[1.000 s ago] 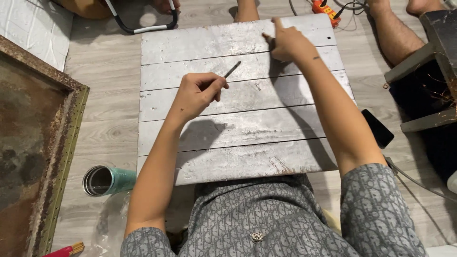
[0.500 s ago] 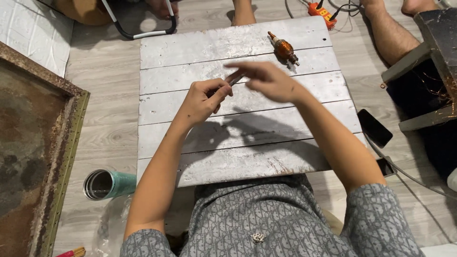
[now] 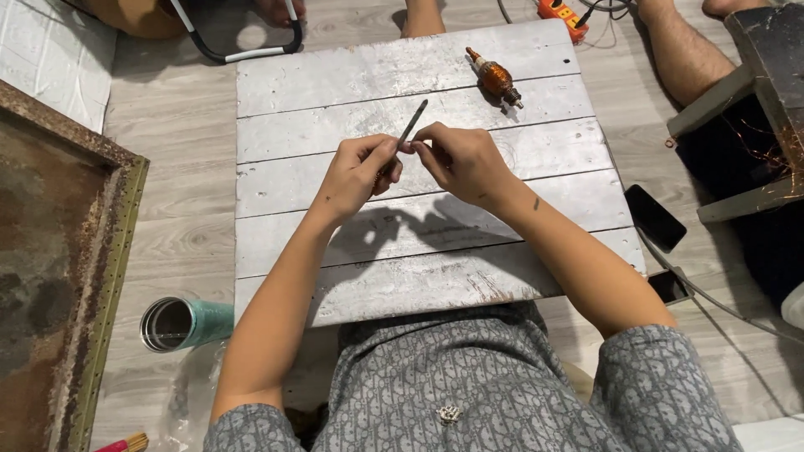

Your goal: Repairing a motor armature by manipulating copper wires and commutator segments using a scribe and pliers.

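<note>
pinching a thin dark rod (image 3: 412, 125) over the grey plank worktop (image 3: 335, 84), left hand (image 3: 360, 172) fingers closed on its lower end, right hand (image 3: 465, 163) fingertips pressed to it, copper-wound motor part (image 3: 496, 77) well apart

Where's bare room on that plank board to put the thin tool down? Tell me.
Free: the near planks of the board between the forearms, and the far-left planks. Crowded: the middle, where left hand and right hand pinch the thin tool, and the far right by the copper-wound part.
</note>
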